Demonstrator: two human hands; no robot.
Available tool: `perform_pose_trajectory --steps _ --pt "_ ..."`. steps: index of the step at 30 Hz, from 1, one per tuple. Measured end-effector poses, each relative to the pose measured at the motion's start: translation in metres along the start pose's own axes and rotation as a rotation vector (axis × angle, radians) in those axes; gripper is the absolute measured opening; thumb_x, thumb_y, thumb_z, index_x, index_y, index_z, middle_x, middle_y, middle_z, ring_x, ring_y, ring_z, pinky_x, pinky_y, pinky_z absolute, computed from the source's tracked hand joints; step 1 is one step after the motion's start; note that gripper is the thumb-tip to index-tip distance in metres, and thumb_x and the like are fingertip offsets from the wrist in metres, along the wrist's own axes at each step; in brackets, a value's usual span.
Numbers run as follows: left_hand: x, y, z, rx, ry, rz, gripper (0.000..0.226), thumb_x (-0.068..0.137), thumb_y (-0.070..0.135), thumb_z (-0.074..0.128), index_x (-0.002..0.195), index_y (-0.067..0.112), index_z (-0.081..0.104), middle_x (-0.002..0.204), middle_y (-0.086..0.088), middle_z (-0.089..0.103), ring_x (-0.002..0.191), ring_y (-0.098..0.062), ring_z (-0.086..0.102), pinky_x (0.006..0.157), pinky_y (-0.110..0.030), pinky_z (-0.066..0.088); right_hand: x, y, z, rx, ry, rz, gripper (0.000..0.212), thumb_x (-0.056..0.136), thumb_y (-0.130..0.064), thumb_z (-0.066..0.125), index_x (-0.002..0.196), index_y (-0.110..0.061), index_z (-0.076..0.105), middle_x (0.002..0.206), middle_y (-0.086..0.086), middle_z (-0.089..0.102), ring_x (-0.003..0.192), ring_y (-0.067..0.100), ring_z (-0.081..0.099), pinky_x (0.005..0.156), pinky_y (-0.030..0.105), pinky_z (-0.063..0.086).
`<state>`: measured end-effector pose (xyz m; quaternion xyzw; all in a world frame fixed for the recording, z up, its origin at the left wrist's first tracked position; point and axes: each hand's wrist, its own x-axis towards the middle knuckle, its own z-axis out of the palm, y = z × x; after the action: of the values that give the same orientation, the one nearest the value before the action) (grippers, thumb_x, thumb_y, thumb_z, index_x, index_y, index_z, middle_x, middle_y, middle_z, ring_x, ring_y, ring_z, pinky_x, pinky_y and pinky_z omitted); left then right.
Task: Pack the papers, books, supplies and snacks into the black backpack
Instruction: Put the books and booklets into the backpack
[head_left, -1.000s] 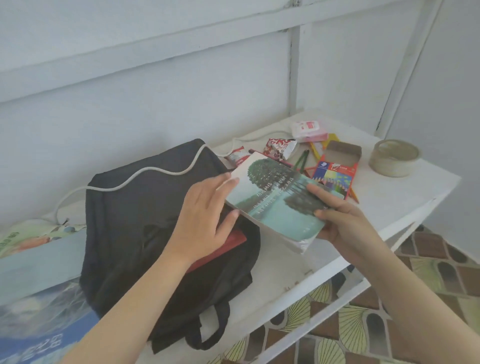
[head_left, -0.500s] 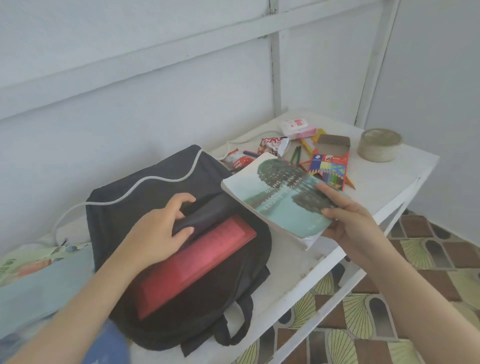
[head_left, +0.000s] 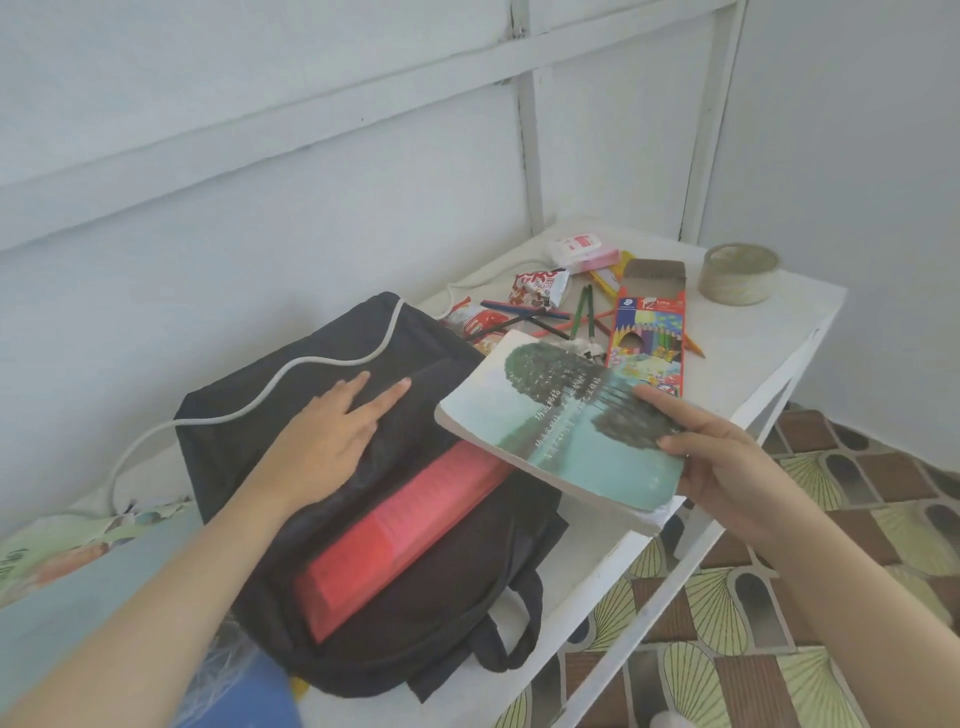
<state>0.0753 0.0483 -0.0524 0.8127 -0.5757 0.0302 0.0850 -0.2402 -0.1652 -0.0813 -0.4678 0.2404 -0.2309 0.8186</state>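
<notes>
The black backpack (head_left: 291, 395) lies flat on the white table (head_left: 769, 343) with its mouth open toward me. A red book (head_left: 405, 525) sits inside the opening. My left hand (head_left: 332, 431) lies on the bag's upper flap, index and middle fingers straight; the thumb side is hidden at the flap's edge. My right hand (head_left: 727, 467) grips a teal paperback with a tree on its cover (head_left: 561, 421), thumb on top, holding it tilted just above the bag's mouth. Behind it lie loose coloured pencils (head_left: 566, 317), a pencil box (head_left: 649, 332) and snack packets (head_left: 540, 288).
A white cable (head_left: 291, 364) runs across the backpack and off to the left. A pink-and-white packet (head_left: 582, 247) and a round beige bowl (head_left: 740, 273) sit at the table's far end. Printed papers (head_left: 67, 551) lie at the left. Patterned floor tiles show beyond the right edge.
My left hand let go of the teal book, pulled the bag's flap back to expose the red book, and now lies flat on it. The teal book stays in my right hand.
</notes>
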Motion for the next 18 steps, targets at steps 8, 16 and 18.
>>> perform_pose_trajectory --steps 8,16,18 --pt "0.000 0.001 -0.022 0.016 -0.156 -0.021 0.095 0.070 0.061 0.068 0.127 0.073 -0.007 0.087 0.000 0.057 0.079 -0.012 0.056 0.075 -0.026 0.044 -0.014 0.006 -0.002 -0.073 -0.116 0.113 0.052 0.084 0.011 0.041 0.121 -0.017 0.064 0.122 0.012 0.064 0.105 0.029 0.064 0.079 0.035 0.056" --pt "0.016 0.005 -0.066 -0.024 -0.067 0.049 0.083 0.077 0.023 0.067 0.127 0.071 0.020 0.068 -0.008 0.060 0.062 -0.015 0.056 0.067 -0.035 0.050 -0.010 0.005 0.019 -0.192 -0.275 0.159 0.048 0.084 0.008 0.049 0.123 -0.018 0.064 0.125 0.012 0.063 0.106 0.031 0.063 0.073 0.033 0.058" --pt "0.019 0.007 -0.080 0.009 -0.035 0.067 0.081 0.078 0.019 0.065 0.131 0.066 0.024 0.067 -0.010 0.057 0.061 -0.018 0.055 0.067 -0.040 0.049 -0.004 0.005 0.033 -0.208 -0.305 0.149 0.047 0.081 0.003 0.052 0.121 -0.017 0.064 0.123 0.010 0.064 0.105 0.030 0.064 0.073 0.033 0.058"
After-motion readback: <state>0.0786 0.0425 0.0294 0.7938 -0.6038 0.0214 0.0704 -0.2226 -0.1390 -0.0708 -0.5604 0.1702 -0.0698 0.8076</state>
